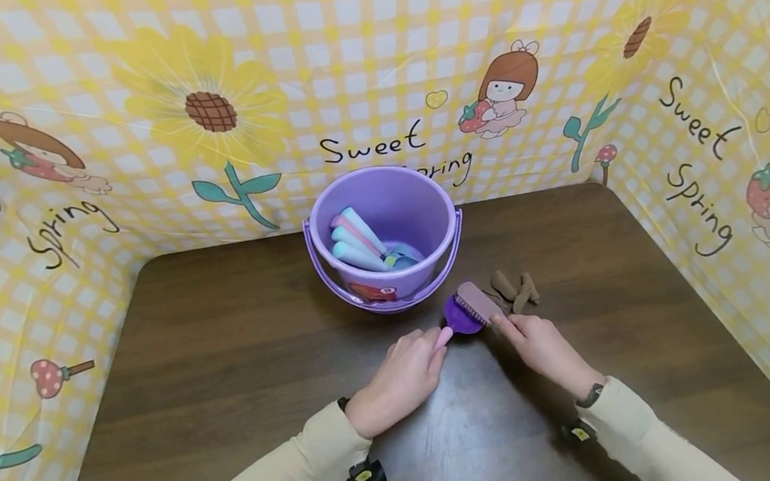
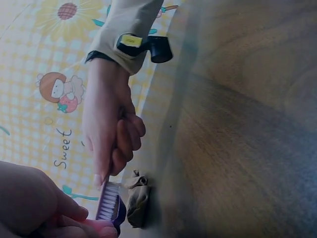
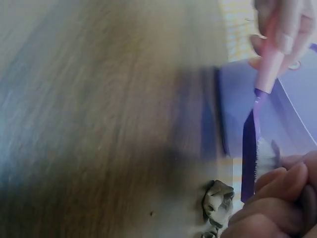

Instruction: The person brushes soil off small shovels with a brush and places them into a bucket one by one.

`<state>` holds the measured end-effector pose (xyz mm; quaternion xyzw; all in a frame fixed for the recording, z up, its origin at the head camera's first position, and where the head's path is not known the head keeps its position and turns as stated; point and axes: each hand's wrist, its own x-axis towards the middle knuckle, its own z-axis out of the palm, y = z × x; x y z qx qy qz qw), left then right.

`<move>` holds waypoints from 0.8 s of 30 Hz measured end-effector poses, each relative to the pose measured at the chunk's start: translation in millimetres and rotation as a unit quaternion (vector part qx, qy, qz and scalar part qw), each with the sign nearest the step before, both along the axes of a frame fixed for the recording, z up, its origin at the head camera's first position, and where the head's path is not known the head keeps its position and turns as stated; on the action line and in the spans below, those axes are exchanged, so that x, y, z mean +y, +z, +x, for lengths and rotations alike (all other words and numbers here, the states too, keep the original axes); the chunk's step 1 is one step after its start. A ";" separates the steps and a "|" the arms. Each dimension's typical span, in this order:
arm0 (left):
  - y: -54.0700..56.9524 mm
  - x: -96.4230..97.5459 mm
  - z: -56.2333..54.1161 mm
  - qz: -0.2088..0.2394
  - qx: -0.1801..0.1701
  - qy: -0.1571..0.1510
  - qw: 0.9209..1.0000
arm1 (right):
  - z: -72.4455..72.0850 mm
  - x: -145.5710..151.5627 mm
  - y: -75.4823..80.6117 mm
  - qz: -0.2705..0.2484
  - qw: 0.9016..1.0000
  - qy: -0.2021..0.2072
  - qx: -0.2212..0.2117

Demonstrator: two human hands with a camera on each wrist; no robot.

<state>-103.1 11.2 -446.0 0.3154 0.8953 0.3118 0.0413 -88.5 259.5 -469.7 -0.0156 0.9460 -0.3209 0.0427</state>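
Note:
My left hand grips the pink handle of a small purple shovel, its blade lifted over the table just in front of the bucket. A flat mauve brush is pinched in my right hand by its near end. Its pale bristles lie against the shovel's blade, as both wrist views show. Behind my right hand, several brown clay-like pieces sit on the table. The right wrist view shows the shovel's pink handle in the left fingers, with the purple blade edge-on beside the brush.
A purple bucket stands at the back middle, its handle hanging down in front. Inside lean several tools with pastel handles. The dark wooden table is walled by a yellow checked cloth at the back and sides.

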 end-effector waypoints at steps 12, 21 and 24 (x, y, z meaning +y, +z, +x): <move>-0.9 -1.3 0.7 -0.002 -0.004 0.005 1.000 | 4.4 4.5 1.4 0.012 0.998 0.027 0.059; 0.3 0.6 3.3 0.008 0.001 -0.004 1.000 | 4.0 3.6 -1.4 0.071 0.995 0.021 0.074; -0.5 1.0 4.3 0.008 0.000 -0.007 1.000 | 0.7 7.7 0.0 0.025 1.000 0.001 0.018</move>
